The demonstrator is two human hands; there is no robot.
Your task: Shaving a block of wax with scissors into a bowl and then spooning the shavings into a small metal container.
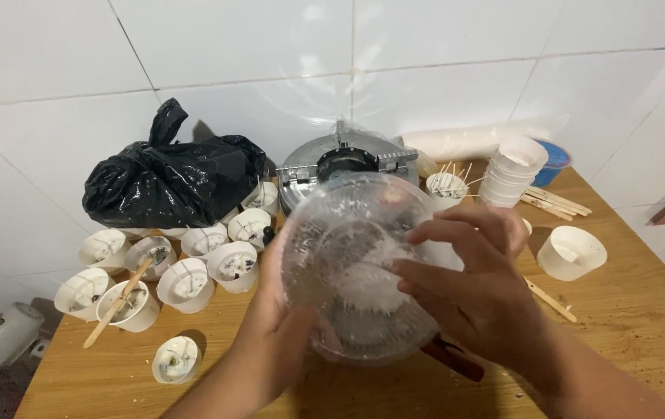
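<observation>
My left hand (274, 341) holds a clear round container (348, 233) tilted up in front of me, gripping its lower left rim. White wax-like residue (363, 283) clings to the inside. My right hand (472, 287) reaches into it from the right, fingers bent against that white residue. A dark red handle (457, 358) shows just under the container, below my right hand. Behind the container stands a small metal gas stove (340, 161).
Several white paper cups (185, 283) with wicks and wooden sticks cluster at left on the wooden table (627, 310). A black plastic bag (169, 182) lies against the tiled wall. A stack of white cups (512, 171), loose sticks (554, 203) and one cup (571, 252) sit right.
</observation>
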